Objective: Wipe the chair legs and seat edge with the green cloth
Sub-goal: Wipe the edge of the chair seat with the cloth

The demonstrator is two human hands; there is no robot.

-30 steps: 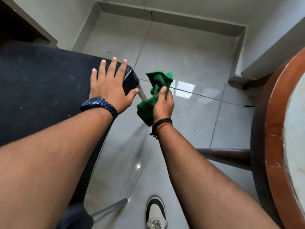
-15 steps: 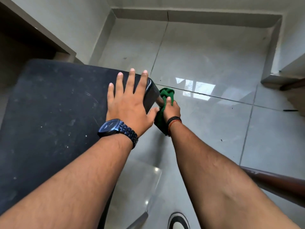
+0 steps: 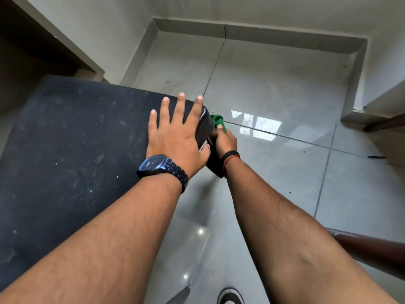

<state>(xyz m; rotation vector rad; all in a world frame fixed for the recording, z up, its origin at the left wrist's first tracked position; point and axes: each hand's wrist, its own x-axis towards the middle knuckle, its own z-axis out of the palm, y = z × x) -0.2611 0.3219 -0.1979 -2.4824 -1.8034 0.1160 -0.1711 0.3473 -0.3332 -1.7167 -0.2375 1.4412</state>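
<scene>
The chair's dusty black seat (image 3: 72, 154) fills the left of the head view. My left hand (image 3: 177, 134) lies flat on its front right corner, fingers spread, a dark watch on the wrist. Just beyond that corner my right hand (image 3: 225, 140) is closed around the green cloth (image 3: 218, 120), pressed against the chair leg right under the seat edge. Most of the cloth and the upper leg are hidden by both hands. A lower metal piece of the chair (image 3: 178, 296) shows near the bottom edge.
Glossy grey floor tiles (image 3: 274, 88) stretch ahead to a grey skirting and white walls. A dark brown wooden leg (image 3: 370, 249) crosses at lower right, another brown piece (image 3: 385, 123) lies far right. My shoe (image 3: 230, 298) is at the bottom.
The view has shifted right and down, so the round table has left the frame. My right hand with the cloth has moved in tighter against the chair corner. My left hand stays flat on the seat.
</scene>
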